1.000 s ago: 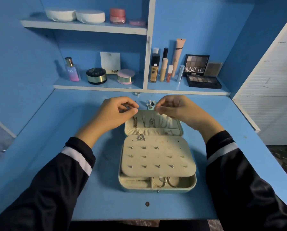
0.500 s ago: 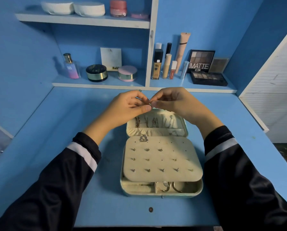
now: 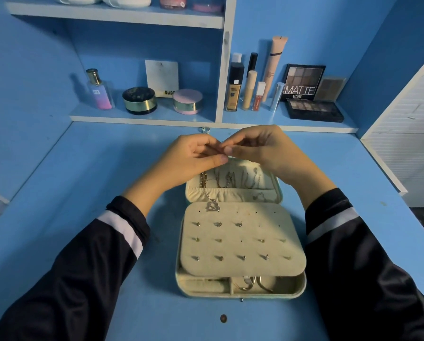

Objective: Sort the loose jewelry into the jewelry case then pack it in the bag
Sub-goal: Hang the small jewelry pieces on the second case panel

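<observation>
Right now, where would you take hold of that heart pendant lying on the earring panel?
Probably by the chain just above the heart pendant, pinching from above. The pendant lies flat on the earring panel, offering only thin edges, while the chain runs up over the lid pocket, where fingertips could get under it.

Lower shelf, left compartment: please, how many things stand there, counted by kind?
Perfume bottle: 1
Round jars: 2
White card: 1
Total: 4
</observation>
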A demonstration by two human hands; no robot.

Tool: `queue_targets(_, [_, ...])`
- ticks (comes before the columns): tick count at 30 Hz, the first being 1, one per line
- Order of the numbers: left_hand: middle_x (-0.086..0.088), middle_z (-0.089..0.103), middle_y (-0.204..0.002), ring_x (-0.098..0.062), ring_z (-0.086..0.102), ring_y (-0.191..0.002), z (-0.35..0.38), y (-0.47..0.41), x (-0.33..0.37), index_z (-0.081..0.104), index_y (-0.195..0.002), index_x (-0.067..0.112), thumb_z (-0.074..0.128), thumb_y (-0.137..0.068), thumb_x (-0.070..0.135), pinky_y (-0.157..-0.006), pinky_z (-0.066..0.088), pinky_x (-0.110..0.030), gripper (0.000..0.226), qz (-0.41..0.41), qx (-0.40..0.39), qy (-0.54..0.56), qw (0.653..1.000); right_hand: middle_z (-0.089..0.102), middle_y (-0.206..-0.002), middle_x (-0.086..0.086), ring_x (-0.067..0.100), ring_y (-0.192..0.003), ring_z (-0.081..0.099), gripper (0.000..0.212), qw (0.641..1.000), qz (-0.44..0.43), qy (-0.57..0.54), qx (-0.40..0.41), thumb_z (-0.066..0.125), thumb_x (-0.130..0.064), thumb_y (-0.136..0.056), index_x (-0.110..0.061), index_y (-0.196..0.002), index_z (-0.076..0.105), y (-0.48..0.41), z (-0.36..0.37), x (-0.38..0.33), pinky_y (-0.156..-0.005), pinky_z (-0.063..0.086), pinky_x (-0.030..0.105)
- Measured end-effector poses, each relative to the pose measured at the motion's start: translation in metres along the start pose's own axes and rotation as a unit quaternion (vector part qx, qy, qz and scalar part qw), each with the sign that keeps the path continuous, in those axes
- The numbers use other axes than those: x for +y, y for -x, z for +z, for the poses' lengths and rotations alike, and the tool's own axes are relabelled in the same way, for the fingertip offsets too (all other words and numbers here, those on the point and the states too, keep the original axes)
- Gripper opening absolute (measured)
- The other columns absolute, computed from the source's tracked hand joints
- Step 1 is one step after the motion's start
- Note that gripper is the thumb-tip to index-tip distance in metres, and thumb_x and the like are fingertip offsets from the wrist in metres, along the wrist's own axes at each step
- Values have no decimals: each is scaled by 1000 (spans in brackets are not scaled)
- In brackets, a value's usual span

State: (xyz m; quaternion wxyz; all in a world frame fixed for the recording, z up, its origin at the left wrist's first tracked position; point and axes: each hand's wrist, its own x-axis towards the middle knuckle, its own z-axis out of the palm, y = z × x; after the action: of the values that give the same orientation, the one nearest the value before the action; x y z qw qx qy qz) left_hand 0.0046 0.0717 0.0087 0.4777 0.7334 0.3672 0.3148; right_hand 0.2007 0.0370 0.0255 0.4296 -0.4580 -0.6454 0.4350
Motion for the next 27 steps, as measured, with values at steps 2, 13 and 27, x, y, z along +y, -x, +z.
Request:
queue_targets(2, [9,73,-80,-3,69,-81,-1,0,-2,70,-89,24,75,-84,13,-80,53,-17,13,0,4,-6,1000,72,-97,20,29,-92,69,14,1000,2,3,4,70,-4,-83,-1,-96,72,1,-1,-1,-89,55,33])
queue_targets(13, [10,74,-84,-8,68,-80,-14,4,-11,73,-85,24,75,-85,16,-80,54,-22,8,44,63,-97,992,68,-78,-2,4,-65,56,9,991,48,122,-5,73,-11,-85,-12,-94,72,6,-3,9,-64,42,13])
queue_targets(27, [6,66,-77,-8,60,-69,-10,0,-19,75,-83,23,74,-82,13,-69,47,-17,10,77,74,-263,959,64,-79,-9,-3,-63,52,7,948,-10,316,39,71,-10,-84,-15,-87,75,3,14,17,-64,38,6])
